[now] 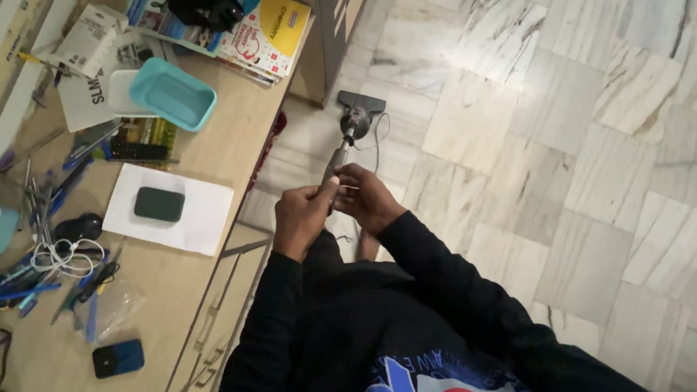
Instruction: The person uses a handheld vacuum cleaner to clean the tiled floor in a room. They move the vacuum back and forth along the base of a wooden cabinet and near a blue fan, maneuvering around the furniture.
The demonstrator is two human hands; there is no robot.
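Left hand (303, 211) and right hand (368, 198) both close around the handle of a small vacuum cleaner (353, 121), its nozzle down on the marble floor (583, 156) beside the table (50, 370).

Wooden desk (215, 141), teal tray (172, 93), books (264, 29), phone (118, 358), pens (66, 185)

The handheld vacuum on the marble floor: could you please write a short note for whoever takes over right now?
Left hand: closed around the upper end of the handheld vacuum's handle.
Right hand: closed on the same handle end, beside the left, with the thin cord running by it.
Vacuum: tilted, its dark nozzle head down on the marble floor, just off the corner of the wooden desk.
Done: vacuum in both hands, head on the floor.
Left: cannot tell whether it is running or how much floor is covered.
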